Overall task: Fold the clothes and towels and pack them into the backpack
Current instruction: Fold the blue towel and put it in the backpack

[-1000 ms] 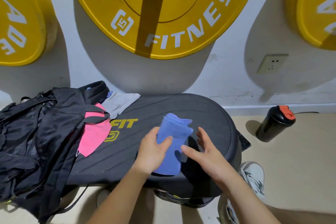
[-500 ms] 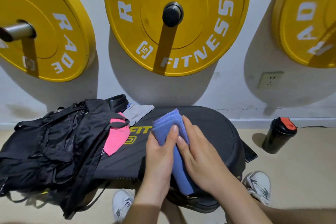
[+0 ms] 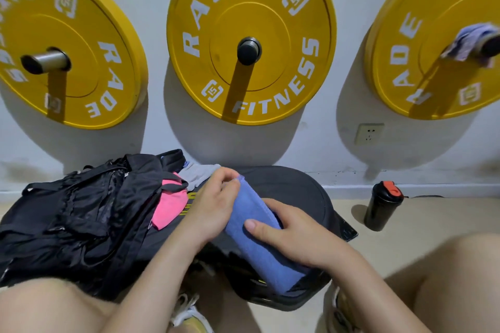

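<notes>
Here, the black backpack (image 3: 81, 219) lies slumped and crumpled on the left end of the black padded desk (image 3: 292, 189), its straps loose across it. A pink garment (image 3: 169, 207) sticks out from under one of its black flaps at the right side, and a grey garment (image 3: 198, 174) lies just behind that, against the wall. Whether either one sits inside the bag or only beside it cannot be told, and the bag's interior is hidden. On the floor to the right, well apart from the desk, a black shaker bottle (image 3: 382, 207) stands upright with its red lid closed.

The blue towel (image 3: 251, 211) is folded into a long, narrow, thick bundle. It is held above the middle of the desk, slanting from its far end near the grey garment down toward the person. The left hand (image 3: 213, 205) pinches the far end with curled fingers. The right hand (image 3: 295, 235) grips the middle, thumb laid across the top and fingers wrapped beneath. The towel's cloth looks soft and evenly coloured, its layers showing at the far end.
</notes>
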Tool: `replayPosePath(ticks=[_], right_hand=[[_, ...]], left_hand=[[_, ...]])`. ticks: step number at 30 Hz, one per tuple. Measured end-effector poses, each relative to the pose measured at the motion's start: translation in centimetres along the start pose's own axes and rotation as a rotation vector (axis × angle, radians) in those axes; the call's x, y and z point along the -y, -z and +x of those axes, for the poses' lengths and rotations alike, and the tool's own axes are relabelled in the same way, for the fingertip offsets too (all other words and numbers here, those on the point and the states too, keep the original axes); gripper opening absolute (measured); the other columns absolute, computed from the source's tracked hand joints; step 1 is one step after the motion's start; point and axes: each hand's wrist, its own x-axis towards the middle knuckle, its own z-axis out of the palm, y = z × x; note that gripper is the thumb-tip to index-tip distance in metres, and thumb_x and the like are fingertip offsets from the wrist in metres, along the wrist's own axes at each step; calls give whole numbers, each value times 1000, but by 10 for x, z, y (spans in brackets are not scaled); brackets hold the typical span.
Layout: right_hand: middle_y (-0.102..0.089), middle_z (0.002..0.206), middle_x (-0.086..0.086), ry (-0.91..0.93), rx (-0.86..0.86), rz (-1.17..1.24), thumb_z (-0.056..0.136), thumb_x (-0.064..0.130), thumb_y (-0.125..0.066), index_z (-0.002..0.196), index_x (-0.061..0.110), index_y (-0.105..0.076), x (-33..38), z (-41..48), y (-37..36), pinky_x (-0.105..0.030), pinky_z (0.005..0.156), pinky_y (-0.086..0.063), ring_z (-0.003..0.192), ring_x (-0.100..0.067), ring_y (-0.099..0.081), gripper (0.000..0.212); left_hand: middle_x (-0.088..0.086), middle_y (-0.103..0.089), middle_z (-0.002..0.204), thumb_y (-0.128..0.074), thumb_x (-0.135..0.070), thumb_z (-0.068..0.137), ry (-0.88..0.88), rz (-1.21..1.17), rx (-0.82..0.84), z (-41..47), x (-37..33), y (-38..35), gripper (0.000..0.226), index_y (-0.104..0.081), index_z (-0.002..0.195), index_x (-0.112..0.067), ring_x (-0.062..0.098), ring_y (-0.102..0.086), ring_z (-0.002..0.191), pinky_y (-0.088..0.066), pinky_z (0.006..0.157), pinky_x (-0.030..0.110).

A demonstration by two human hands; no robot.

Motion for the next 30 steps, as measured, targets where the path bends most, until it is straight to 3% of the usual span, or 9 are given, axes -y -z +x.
replayPosePath(ticks=[4,6,8,9,11,16,22,26,30], right_hand=[[-62,96,16,10,109,-62,91,59,-48,102,29,-53,10,1,-2,-30,85,-49,89,-6,-59,32],[-63,96,8,64,96,-97,92,55,-48,102,23,-51,11,5,-2,-37,85,-49,90,-15,-59,33],[-63,95,6,106,120,-113,93,48,-51,103,23,-51,13,13,3,-38,84,-48,89,-16,-58,27],[-63,94,7,127,145,-126,94,44,-52,103,24,-50,17,19,8,-36,83,-47,87,-14,-58,21],[-61,92,7,164,217,-169,96,37,-52,103,23,-50,24,36,13,-33,81,-46,84,-11,-55,16],[-55,87,12,188,366,-158,100,34,-45,103,20,-49,46,87,-3,-19,71,-41,77,-1,-49,15],[-64,114,16,97,511,54,90,52,-56,119,38,-50,57,149,-47,-32,97,-49,106,-1,-61,34],[-63,114,19,149,497,67,91,48,-56,120,39,-52,70,195,-83,-35,97,-49,105,-2,-60,30],[-67,103,12,239,480,43,93,37,-57,110,30,-59,81,242,-116,-35,89,-52,97,-8,-63,18]], left_hand=[[-6,-56,75,-47,-22,96,-22,25,-241,-3,-3,14,14,-56,88,-29,5,-50,68,-39,63,17],[-6,-62,93,-48,-28,97,-8,6,-142,-6,-2,23,12,-58,102,-34,2,-55,80,-39,68,8],[-14,-58,112,-53,-41,94,5,25,27,-11,-2,36,23,-52,117,-38,-23,-49,91,-32,71,-5],[-18,-55,118,-58,-52,87,28,12,116,-13,-3,43,35,-49,119,-41,-29,-45,95,-32,76,-5],[-19,-58,120,-63,-66,66,62,-8,221,-13,-2,57,56,-50,116,-45,-16,-53,104,-40,84,6],[-1,-64,88,-51,-55,86,32,218,-81,6,4,79,32,-53,94,-24,11,-57,79,-47,82,36],[-5,-47,70,-39,-37,100,-18,437,-169,22,28,130,20,-40,90,-19,15,-44,69,-35,68,32],[2,-54,78,-37,-37,100,69,448,-219,43,60,182,18,-42,89,-23,18,-49,73,-39,71,35],[-7,-46,71,-37,-33,100,113,407,-339,59,97,211,21,-46,90,-16,5,-40,63,-35,64,21]])
